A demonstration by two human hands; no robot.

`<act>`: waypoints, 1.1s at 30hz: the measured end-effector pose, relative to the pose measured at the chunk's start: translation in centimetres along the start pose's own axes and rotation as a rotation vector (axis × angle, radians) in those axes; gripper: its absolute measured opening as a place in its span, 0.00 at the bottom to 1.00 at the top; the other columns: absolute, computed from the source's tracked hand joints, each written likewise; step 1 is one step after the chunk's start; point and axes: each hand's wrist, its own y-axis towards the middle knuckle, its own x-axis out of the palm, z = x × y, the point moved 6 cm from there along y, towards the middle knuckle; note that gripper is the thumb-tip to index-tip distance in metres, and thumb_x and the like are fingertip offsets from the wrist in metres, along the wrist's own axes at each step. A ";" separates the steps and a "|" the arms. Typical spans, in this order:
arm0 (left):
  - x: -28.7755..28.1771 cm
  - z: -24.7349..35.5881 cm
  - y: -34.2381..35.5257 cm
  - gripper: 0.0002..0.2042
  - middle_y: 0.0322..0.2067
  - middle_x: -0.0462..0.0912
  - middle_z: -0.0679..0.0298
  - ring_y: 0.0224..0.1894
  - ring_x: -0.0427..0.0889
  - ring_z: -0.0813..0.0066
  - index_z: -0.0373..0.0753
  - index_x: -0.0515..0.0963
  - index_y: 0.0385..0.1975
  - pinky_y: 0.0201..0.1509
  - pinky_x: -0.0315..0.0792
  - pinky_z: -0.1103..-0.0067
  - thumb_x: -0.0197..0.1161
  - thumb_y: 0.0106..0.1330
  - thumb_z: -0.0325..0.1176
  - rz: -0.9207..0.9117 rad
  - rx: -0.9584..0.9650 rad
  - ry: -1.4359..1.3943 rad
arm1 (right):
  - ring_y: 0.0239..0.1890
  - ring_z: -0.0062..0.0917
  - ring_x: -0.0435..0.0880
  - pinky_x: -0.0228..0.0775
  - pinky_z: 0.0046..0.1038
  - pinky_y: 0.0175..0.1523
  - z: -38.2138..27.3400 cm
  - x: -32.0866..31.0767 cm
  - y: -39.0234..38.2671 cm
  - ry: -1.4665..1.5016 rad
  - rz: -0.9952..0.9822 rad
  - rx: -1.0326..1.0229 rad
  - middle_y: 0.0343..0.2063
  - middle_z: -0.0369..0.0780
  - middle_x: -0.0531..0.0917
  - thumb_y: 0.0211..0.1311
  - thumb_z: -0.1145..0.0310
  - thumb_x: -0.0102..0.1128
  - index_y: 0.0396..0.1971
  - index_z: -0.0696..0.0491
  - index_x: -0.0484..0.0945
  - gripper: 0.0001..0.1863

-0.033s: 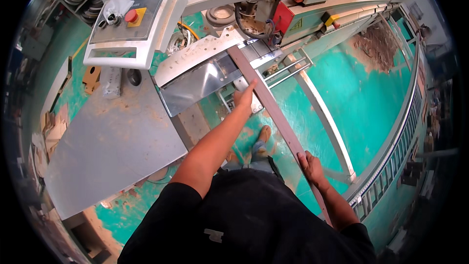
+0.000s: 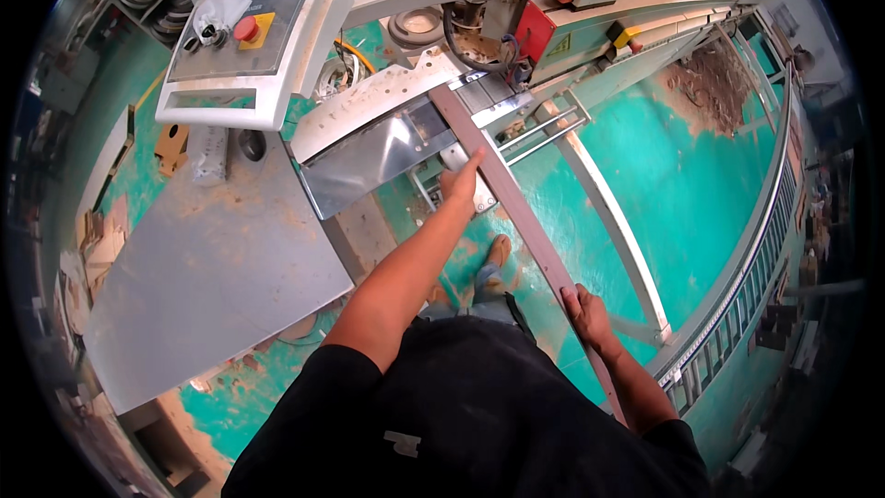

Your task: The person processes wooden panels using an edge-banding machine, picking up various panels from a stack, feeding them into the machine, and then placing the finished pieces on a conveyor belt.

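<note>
A long, narrow brown board runs slantwise from the machine's metal bed down past my right side. My left hand holds its left edge near the far end, thumb along the edge; the other fingers are mostly hidden. Lower down, my right hand is closed round the board from its right side, with fingertips on the upper face. The board's far end rests on the shiny metal plate and slotted bed of the machine. A white rounded machine part shows just beyond my left hand.
At the upper left stands a control panel with a red button. Below it is a dusty grey table. A curved white frame bar and a slatted rail stand right. Sawdust lies on the green floor.
</note>
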 end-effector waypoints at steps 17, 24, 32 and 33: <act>1.3 1.5 -0.7 0.30 0.46 0.86 0.54 0.44 0.85 0.66 0.26 0.82 0.48 0.48 0.78 0.71 0.77 0.60 0.50 -0.108 -0.015 -0.082 | 0.45 0.52 0.86 0.75 0.46 0.51 -16.2 2.1 23.2 0.118 0.125 -0.144 0.41 0.59 0.85 0.75 0.37 0.43 0.51 0.60 0.75 0.36; 0.7 1.4 -0.5 0.32 0.48 0.84 0.59 0.46 0.83 0.68 0.30 0.77 0.55 0.49 0.78 0.72 0.75 0.62 0.53 -0.112 -0.092 -0.057 | 0.43 0.59 0.84 0.73 0.51 0.51 -17.9 2.9 26.0 0.100 -0.005 -0.061 0.33 0.63 0.84 0.74 0.33 0.40 0.36 0.64 0.80 0.42; 5.9 1.5 0.1 0.34 0.51 0.82 0.61 0.50 0.80 0.70 0.35 0.78 0.56 0.51 0.75 0.69 0.74 0.61 0.58 -0.119 -0.201 0.033 | 0.34 0.56 0.85 0.72 0.53 0.48 -15.1 -0.7 29.3 0.040 0.064 -0.028 0.26 0.58 0.84 0.72 0.34 0.46 0.32 0.60 0.81 0.38; 7.2 1.7 0.5 0.34 0.50 0.82 0.61 0.49 0.81 0.70 0.35 0.78 0.56 0.51 0.75 0.69 0.74 0.61 0.58 -0.122 -0.191 0.036 | 0.32 0.55 0.85 0.72 0.53 0.47 -14.9 -1.8 30.1 0.041 0.077 -0.040 0.25 0.57 0.84 0.72 0.34 0.47 0.31 0.59 0.81 0.37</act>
